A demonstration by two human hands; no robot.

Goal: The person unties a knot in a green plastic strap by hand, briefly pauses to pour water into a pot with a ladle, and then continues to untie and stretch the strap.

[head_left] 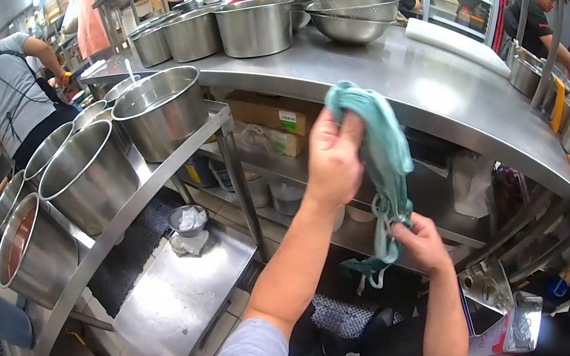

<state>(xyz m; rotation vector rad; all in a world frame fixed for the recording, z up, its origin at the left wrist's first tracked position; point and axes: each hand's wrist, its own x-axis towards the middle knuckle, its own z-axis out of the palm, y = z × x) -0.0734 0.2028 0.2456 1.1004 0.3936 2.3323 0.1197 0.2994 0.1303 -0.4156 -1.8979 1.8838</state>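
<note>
A bunched teal cloth [372, 142] with loose, string-like ends hangs in front of me, above the lower shelf of the steel counter. My left hand [336, 155] is closed around its upper part, with the thumb pressed on the fabric. Lower down and to the right, my right hand [422, 242] pinches the twisted lower end. Some loose strands dangle below the right hand, over my dark apron [350, 354].
Steel pots [257, 27] and a colander [355, 9] stand on the counter [326, 63]. More pots [88, 181] fill a rack at left. Below it is a low steel platform [185, 298] with a small bowl [189, 219]. Co-workers [18, 93] stand around the kitchen.
</note>
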